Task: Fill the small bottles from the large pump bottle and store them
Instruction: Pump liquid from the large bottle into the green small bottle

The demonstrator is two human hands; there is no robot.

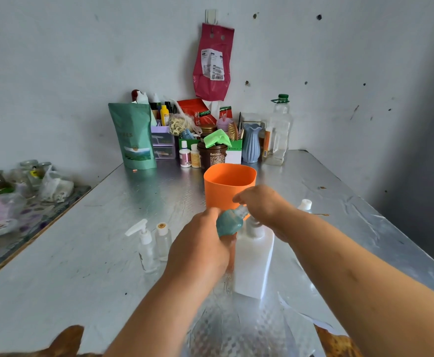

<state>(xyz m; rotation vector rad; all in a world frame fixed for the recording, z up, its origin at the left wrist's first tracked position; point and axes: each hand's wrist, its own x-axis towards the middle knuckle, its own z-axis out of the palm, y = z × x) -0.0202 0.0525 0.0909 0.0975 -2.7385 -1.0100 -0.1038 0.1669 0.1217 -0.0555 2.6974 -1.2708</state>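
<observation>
Head view, the only one. Left hand [200, 243] grips the small teal bottle [229, 222], fingers wrapped round its body. The bottle is tilted, its clear neck towards the top of the large white pump bottle [254, 258]. Right hand [262, 204] lies over the pump head; whether its fingers clamp pump or neck cannot be told (both hidden). Orange container [230, 186] stands just behind. To the left stand a clear pump-top bottle [145, 246] and an uncapped clear bottle [163, 240], both apparently empty. Risks, as judged: a neck off the nozzle puts liquid on the table [82, 253]; a hard press could topple the pump bottle.
</observation>
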